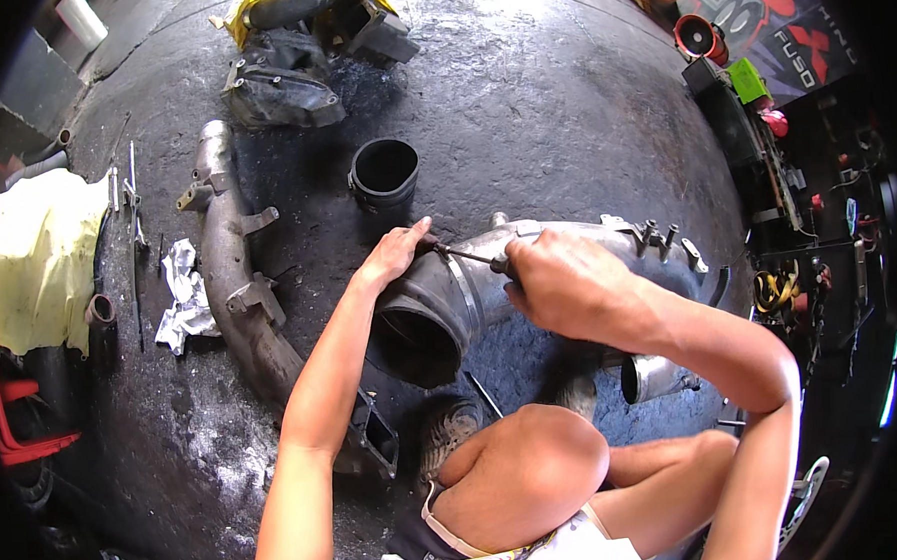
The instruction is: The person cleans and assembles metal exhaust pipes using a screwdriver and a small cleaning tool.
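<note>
My right hand (574, 287) is closed round the handle of a screwdriver (469, 255), its thin shaft running left toward my left hand. On top of a black rubber hose (424, 291) rests my left hand (397, 252), fingers curled over it by the screwdriver's tip; the exact contact is hidden. A metal clamp band (465, 291) circles the hose where it meets a large curved metal pipe (491, 300). That pipe lies on the floor and bends away to the right, partly behind my right hand. The hose's wide mouth faces me.
A long metal pipe (228, 225) with brackets lies to the left, beside a crumpled silvery sheet (181, 297). Ahead stands a short black hose piece (385, 193). Dirty dark parts (285, 82) lie farther off. At left are a yellow cloth (32, 258) and red plastic object (9, 409).
</note>
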